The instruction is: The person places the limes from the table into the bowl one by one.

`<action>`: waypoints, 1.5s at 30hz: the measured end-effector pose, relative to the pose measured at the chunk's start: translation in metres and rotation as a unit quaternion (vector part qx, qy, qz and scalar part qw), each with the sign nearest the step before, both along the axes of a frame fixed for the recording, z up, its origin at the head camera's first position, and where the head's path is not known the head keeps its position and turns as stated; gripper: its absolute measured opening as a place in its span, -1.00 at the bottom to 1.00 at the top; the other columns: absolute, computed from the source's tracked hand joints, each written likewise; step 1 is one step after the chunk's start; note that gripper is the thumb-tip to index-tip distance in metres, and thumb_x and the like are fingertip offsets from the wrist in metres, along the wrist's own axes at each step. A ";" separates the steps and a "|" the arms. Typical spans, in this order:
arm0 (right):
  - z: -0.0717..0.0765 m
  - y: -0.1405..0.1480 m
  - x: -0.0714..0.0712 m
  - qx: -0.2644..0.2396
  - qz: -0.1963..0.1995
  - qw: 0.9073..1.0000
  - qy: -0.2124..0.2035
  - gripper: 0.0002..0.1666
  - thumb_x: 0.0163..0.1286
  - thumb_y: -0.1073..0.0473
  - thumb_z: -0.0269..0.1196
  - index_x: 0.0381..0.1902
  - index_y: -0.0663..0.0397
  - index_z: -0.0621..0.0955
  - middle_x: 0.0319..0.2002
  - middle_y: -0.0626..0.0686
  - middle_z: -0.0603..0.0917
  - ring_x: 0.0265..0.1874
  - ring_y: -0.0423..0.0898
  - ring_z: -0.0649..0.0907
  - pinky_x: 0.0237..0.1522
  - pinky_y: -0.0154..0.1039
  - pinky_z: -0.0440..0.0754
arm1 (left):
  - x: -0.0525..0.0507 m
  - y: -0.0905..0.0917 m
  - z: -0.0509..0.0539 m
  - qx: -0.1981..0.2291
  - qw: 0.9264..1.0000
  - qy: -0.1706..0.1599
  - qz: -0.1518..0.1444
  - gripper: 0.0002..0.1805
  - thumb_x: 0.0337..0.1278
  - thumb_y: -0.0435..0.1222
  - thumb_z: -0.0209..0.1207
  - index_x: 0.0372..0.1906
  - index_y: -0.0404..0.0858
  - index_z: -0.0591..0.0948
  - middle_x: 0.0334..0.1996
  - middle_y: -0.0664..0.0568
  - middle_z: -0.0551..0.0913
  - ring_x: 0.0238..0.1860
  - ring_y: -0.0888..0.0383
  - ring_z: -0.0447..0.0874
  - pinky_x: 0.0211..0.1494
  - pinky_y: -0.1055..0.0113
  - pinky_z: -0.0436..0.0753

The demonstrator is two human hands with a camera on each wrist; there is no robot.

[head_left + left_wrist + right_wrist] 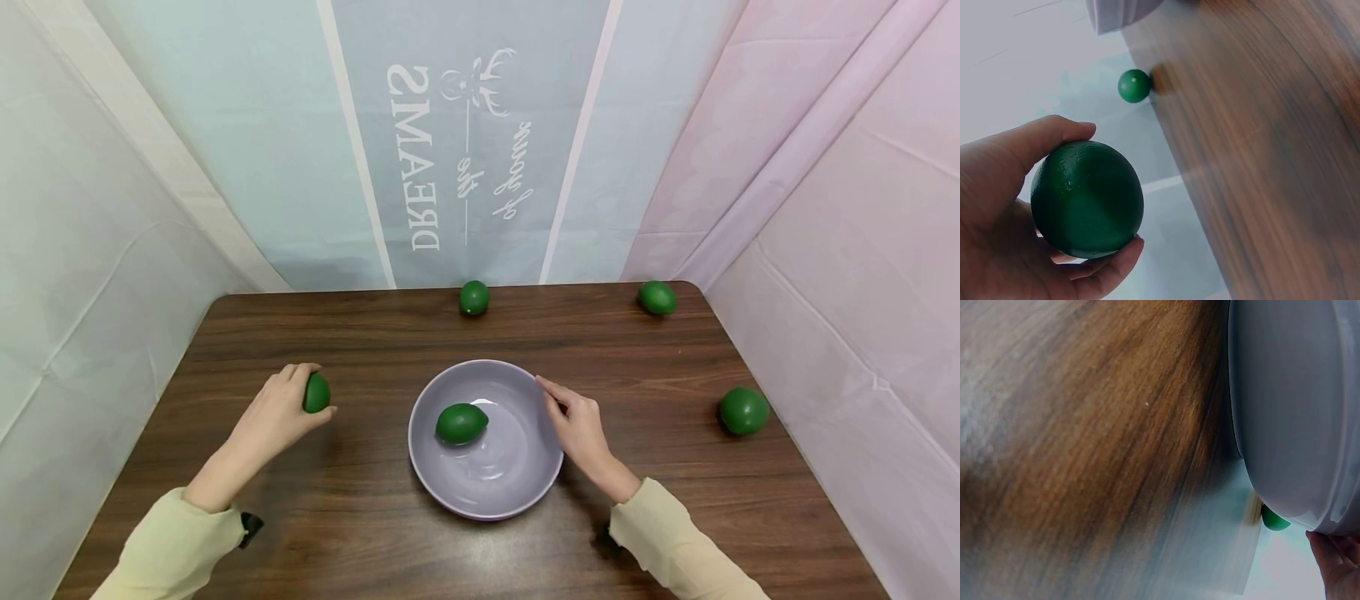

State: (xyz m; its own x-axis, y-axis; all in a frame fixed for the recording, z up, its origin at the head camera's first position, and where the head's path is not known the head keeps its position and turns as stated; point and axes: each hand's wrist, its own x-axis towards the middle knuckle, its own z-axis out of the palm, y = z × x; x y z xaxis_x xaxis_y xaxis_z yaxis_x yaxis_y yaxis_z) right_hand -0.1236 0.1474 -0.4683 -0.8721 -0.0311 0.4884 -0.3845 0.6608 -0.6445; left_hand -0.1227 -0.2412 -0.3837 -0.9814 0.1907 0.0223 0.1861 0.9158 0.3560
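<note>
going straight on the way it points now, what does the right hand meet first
Most likely the grey bowl; the right hand has its fingertips at the rim, though contact is hard to judge.

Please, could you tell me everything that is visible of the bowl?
The bowl is round, wide and lavender-grey, with smooth, glossy, curved walls, perhaps ceramic or plastic. It stands upright on the wooden table, with one green fruit lying inside, left of centre. The right hand touches its rim on the right side.
</note>
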 end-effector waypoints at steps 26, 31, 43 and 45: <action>0.000 0.000 0.000 0.001 -0.002 1.000 0.005 -0.69 0.17 0.41 0.18 -0.12 0.16 0.67 -0.20 0.11 0.69 -0.27 -0.11 0.65 -0.35 -0.16 0.61 | 0.011 0.045 0.013 0.008 0.996 0.063 -0.062 -0.39 -0.22 -0.22 0.34 0.02 -0.39 0.44 -0.15 -0.20 0.49 -0.21 -0.11 0.46 -0.34 0.11 0.53; 0.000 0.000 0.000 0.000 0.000 1.000 0.006 -0.69 0.17 0.42 0.19 -0.12 0.16 0.67 -0.20 0.12 0.69 -0.25 -0.09 0.65 -0.33 -0.14 0.61 | 0.011 0.052 0.014 0.012 0.995 0.070 -0.070 -0.39 -0.24 -0.21 0.35 0.01 -0.36 0.45 -0.17 -0.16 0.50 -0.20 -0.10 0.46 -0.32 0.12 0.53; 0.000 0.000 0.000 -0.001 0.002 1.000 0.007 -0.69 0.16 0.42 0.19 -0.12 0.17 0.67 -0.19 0.13 0.68 -0.22 -0.06 0.66 -0.29 -0.14 0.61 | 0.012 0.068 0.014 0.014 0.993 0.069 -0.093 -0.37 -0.26 -0.18 0.36 0.02 -0.32 0.45 -0.13 -0.13 0.50 -0.19 -0.05 0.45 -0.32 0.16 0.55; 0.000 0.000 0.000 -0.002 0.003 1.000 0.007 -0.69 0.16 0.42 0.19 -0.12 0.17 0.66 -0.19 0.13 0.68 -0.22 -0.06 0.66 -0.30 -0.14 0.61 | 0.012 0.071 0.014 0.015 0.993 0.069 -0.098 -0.36 -0.27 -0.17 0.37 0.03 -0.32 0.45 -0.13 -0.12 0.50 -0.19 -0.04 0.44 -0.33 0.17 0.55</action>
State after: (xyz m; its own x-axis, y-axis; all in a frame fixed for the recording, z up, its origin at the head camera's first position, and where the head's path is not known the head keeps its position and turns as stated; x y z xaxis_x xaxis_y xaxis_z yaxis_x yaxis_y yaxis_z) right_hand -0.1236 0.1478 -0.4687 -0.8647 -0.0338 0.5012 -0.3972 0.6566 -0.6411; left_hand -0.1105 -0.1700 -0.3697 -0.9124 0.3757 0.1623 0.4092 0.8464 0.3408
